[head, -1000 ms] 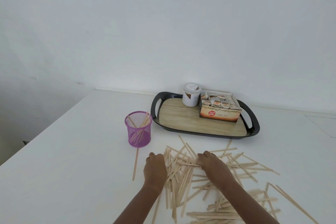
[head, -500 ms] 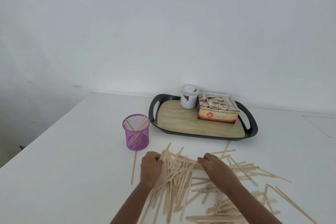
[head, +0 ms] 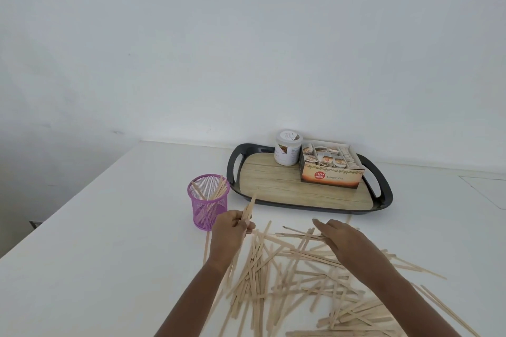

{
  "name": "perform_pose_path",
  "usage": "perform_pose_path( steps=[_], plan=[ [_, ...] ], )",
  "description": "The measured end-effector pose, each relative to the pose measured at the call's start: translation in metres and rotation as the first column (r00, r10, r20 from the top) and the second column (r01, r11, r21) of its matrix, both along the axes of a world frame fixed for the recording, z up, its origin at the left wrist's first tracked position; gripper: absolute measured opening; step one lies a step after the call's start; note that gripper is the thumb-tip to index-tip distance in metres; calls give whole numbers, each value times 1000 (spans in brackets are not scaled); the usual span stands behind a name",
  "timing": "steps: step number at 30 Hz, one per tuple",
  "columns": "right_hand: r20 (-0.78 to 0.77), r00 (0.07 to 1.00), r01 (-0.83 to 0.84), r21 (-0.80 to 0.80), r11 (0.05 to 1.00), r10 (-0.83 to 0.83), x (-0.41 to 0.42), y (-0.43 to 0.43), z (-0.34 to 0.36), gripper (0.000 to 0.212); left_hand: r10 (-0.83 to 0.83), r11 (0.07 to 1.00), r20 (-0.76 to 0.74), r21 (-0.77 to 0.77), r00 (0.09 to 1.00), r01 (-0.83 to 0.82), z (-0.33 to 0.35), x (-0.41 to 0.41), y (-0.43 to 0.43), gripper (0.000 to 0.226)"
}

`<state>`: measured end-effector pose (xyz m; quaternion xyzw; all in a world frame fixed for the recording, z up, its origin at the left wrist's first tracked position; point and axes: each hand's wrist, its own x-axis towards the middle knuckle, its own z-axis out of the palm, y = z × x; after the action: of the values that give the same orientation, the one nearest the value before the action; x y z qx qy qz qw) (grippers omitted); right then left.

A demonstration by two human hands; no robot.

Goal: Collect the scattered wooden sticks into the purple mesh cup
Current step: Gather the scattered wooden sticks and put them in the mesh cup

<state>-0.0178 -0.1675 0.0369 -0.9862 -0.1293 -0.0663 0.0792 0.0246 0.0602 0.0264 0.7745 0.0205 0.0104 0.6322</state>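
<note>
A purple mesh cup [head: 209, 206] stands on the white table with several wooden sticks leaning inside it. Many more wooden sticks [head: 290, 273] lie scattered in a heap in front of me. My left hand [head: 231, 232] grips a small bundle of sticks [head: 248, 209] that point up and away, just right of the cup. My right hand [head: 341, 239] lies on the heap with its fingers stretched over the sticks, pressing on them.
A black tray [head: 309, 198] with a wood-look bottom sits behind the heap, carrying a white tub [head: 287, 150] and a ginger tea box [head: 330, 169]. One stick [head: 206, 247] lies alone below the cup. The table's left edge [head: 68, 200] drops off.
My left hand has closed round a bundle of sticks and lifted it off the heap toward the cup. My right hand stayed on the heap, its fingers straightening.
</note>
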Motion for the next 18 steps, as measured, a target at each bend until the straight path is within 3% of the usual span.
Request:
perform_pose_path(
  steps=[6,9,11,14,18],
  plan=[
    [86,995,50,-35,998,-47,-2,-15,13,53,16,996,53,-88,998,-11,7,1,-1,20],
    [148,987,63,43,997,-69,-4,-19,26,41,31,994,100,-112,995,-20,12,3,-1,16],
    [166,981,69,208,976,-105,-5,-18,34,31,46,989,141,-145,989,-26,16,4,0,15],
    [177,964,77,525,848,-198,-6,-13,39,23,69,972,183,-233,981,-25,24,4,1,15],
    [8,968,140,812,566,-251,0,5,37,20,114,932,236,-362,965,-21,40,5,5,22]
  ],
)
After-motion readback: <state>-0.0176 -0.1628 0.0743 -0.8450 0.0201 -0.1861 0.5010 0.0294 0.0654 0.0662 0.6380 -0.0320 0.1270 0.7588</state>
